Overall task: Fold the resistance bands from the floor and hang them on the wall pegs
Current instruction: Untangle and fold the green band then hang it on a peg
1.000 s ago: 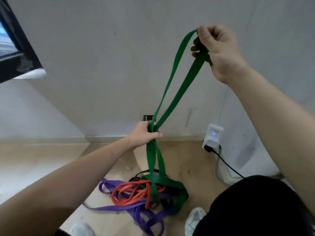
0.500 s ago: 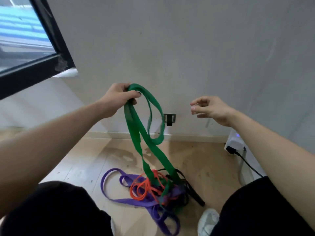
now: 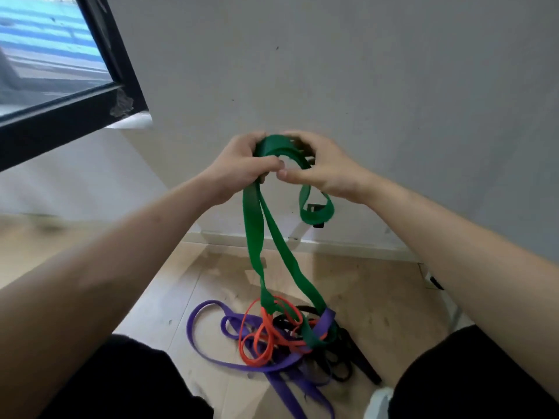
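The left hand [image 3: 239,164] and right hand [image 3: 328,169] meet before the grey wall [image 3: 363,86], the fingers of both clenched round the gathered top of the flat green rubber resistance band [image 3: 254,231]. Its strands hang into a tangle of a flat purple band [image 3: 198,337], a thin orange band [image 3: 266,322] and a black band [image 3: 360,358] on the wooden floor [image 3: 378,297].

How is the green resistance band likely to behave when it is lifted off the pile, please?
Likely floppy: the green resistance band hangs limp from the left hand and right hand. Its lower end lies tangled with the orange band and purple band, so it may drag them.
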`<move>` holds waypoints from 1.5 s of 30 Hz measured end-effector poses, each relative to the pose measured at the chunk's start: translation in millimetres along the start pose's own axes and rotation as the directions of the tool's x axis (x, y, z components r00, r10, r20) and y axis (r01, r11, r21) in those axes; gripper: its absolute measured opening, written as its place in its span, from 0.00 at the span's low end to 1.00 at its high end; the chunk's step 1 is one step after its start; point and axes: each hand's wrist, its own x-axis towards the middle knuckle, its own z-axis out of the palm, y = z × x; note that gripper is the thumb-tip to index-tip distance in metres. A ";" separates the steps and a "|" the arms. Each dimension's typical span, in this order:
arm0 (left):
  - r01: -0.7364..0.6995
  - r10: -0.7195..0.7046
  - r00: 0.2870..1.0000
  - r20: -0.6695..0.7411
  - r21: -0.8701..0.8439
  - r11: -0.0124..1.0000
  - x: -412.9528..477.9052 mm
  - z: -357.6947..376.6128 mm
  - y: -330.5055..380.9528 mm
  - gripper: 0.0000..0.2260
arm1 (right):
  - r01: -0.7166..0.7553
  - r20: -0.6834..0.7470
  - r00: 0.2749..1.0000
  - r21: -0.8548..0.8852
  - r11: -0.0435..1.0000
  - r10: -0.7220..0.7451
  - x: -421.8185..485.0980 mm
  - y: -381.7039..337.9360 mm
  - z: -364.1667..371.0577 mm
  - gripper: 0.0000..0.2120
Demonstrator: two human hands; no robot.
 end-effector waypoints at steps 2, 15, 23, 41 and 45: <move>0.018 -0.018 1.000 -0.010 0.033 0.999 -6.7 3.7 -18.5 0.06 | -0.028 0.052 0.998 0.010 1.000 0.027 -4.1 15.6 9.6 0.18; 0.228 -0.264 0.927 0.267 0.158 0.961 -32.6 46.6 -117.3 0.08 | -0.017 -0.082 0.996 0.310 0.951 0.045 -23.0 24.5 0.4 0.07; 0.290 -0.314 0.936 0.160 0.154 0.945 -20.8 36.8 -112.0 0.10 | 0.016 -0.400 0.894 0.476 0.879 0.200 -31.8 50.3 -42.6 0.02; -0.116 0.074 0.990 -0.122 -0.384 0.916 -17.4 15.6 -12.9 0.09 | -0.368 0.201 0.915 0.066 0.928 0.349 -58.4 92.6 -13.1 0.08; -0.119 0.109 0.993 -0.055 -0.250 0.961 -23.6 25.8 -9.0 0.07 | -0.205 0.063 0.978 0.401 0.893 0.196 -42.3 54.4 2.9 0.12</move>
